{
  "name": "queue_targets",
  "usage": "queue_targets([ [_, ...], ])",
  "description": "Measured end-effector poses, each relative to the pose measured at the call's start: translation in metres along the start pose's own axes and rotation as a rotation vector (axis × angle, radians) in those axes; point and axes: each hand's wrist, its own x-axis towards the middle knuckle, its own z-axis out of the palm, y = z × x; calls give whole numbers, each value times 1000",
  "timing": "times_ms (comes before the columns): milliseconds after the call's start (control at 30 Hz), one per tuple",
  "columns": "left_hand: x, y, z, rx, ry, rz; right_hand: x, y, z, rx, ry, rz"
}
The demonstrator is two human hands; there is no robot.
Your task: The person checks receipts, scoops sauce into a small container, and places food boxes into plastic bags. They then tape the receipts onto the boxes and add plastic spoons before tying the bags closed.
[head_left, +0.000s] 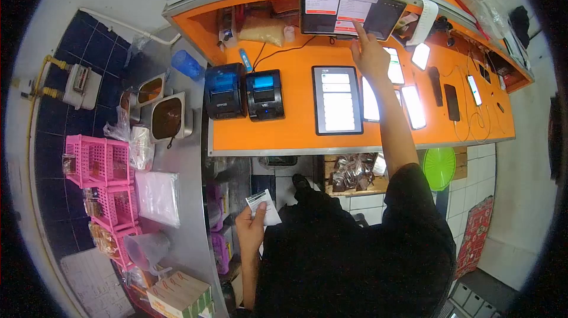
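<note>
My left hand (pixel 251 230) pinches a small white printed paper slip (pixel 264 206) beside my body, below the orange counter. The index finger of my right hand (pixel 371 54) is stretched out to the screen of a mounted tablet (pixel 319 17), over a white pop-up panel; contact cannot be made out for certain. Nothing is held in that hand. Under my right forearm lie several lit phones, one of them a bright phone (pixel 413 107). Left of them a second tablet (pixel 337 100) lies flat with a list on its screen.
Two black receipt printers (pixel 265 94) stand on the counter's left part. Cables and a dark phone (pixel 452 102) lie at right. On the steel side table (pixel 192 199) are pink baskets (pixel 100 161), metal pans (pixel 171 118) and a carton (pixel 180 294). A green lid (pixel 439 169) is below the counter.
</note>
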Motion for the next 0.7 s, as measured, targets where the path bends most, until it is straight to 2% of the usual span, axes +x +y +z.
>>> queue_targets([
  [100, -3, -2, 4, -22, -14, -12, -2, 2, 2, 3, 42, 9],
  [167, 0, -5, 1, -12, 27, 6, -11, -8, 2, 249, 224, -31],
  [200, -1, -11, -1, -12, 30, 4, -20, -16, 2, 250, 222, -33],
  [300, 3, -27, -2, -16, 40, -1, -60, -46, 20, 524, 166, -41],
  [367, -3, -30, -3, -111, 75, -127, -107, -88, 0, 617, -381, 72],
  [400, -6, -27, -2, -114, 87, -147, -141, -103, 19, 792, -451, -40],
  [467, -15, -19, -4, -106, 161, -115, -193, -146, -1, 1001, -932, -97],
  [500, -20, -25, -9, -105, 178, -136, -228, -164, 8, 1066, -953, -291],
  [567, -34, -41, -21, -89, 266, -78, -278, -203, -12, 1355, -1148, -266],
  [633, -54, -47, -31, -141, 362, -72, -311, -232, -26, 1298, -1392, -331],
  [700, -84, -73, -51, -53, 414, -54, -346, -255, -35, 1347, -1358, -390],
])
